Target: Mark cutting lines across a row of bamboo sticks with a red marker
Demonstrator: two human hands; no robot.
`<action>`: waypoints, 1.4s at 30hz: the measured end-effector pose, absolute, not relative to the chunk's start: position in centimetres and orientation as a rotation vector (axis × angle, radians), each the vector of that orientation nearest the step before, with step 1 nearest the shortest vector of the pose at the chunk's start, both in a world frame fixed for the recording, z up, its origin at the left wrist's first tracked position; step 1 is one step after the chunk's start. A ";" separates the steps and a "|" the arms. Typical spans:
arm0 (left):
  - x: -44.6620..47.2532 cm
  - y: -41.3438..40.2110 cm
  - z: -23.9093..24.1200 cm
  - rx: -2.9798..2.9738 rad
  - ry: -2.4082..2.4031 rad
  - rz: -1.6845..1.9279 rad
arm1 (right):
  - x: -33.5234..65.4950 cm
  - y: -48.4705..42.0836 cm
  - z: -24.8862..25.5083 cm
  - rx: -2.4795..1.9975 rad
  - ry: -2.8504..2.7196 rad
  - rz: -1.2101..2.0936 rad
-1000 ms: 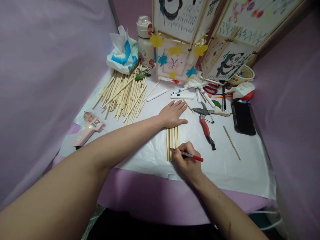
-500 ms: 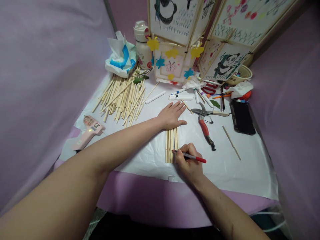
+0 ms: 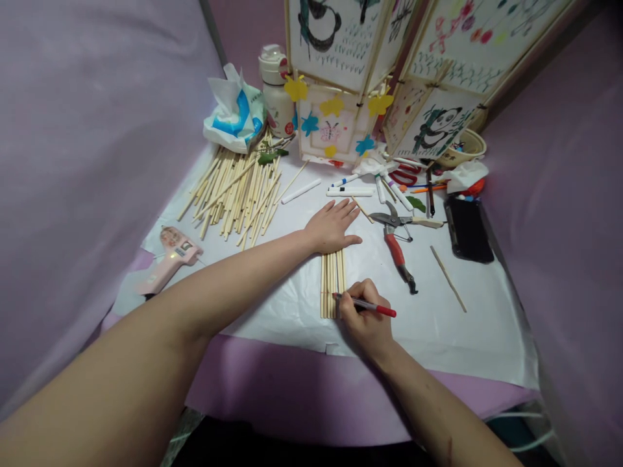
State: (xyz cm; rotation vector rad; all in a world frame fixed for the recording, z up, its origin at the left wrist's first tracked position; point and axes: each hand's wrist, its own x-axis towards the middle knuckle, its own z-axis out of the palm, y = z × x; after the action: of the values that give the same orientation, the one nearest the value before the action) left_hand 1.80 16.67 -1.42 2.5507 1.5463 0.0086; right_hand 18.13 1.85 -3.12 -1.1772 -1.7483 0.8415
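Several pale wooden sticks [image 3: 331, 275] lie side by side near the front of the white table covering [image 3: 282, 285]. My left hand [image 3: 331, 227] lies flat over their far ends, fingers spread. In my right hand [image 3: 366, 316] is a red-ended pen [image 3: 374, 307], gripped like a writing tool. Its tip points left and rests at or just over the sticks' near part, where a faint line crosses some of them. Right of the sticks lie red-handled pruning shears [image 3: 396, 250] with open blades. The sticks' far ends are hidden under my left hand.
A large pile of sticks [image 3: 233, 194] lies at the back left, beside a tissue pack [image 3: 236, 117] and a bottle [image 3: 277, 97]. A pink glue gun [image 3: 171, 259] is at left. Panda-painted lanterns [image 3: 331, 123] stand behind markers [image 3: 349, 192]. A phone [image 3: 468, 230] lies at right.
The view has shifted very slightly. Both hands hold nearly the same places, and the pen tip stays at the sticks, with no clear movement along them.
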 end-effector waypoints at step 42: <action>1.8 16.7 -1.4 2.557 1.546 -0.014 | 18.1 2.0 -3.0 -1.191 -1.765 0.831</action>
State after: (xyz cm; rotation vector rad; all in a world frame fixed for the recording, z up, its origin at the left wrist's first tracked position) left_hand 1.84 16.75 -1.43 2.5574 1.5461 -0.0136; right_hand 18.06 1.99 -3.01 -1.1913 -1.7645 0.8315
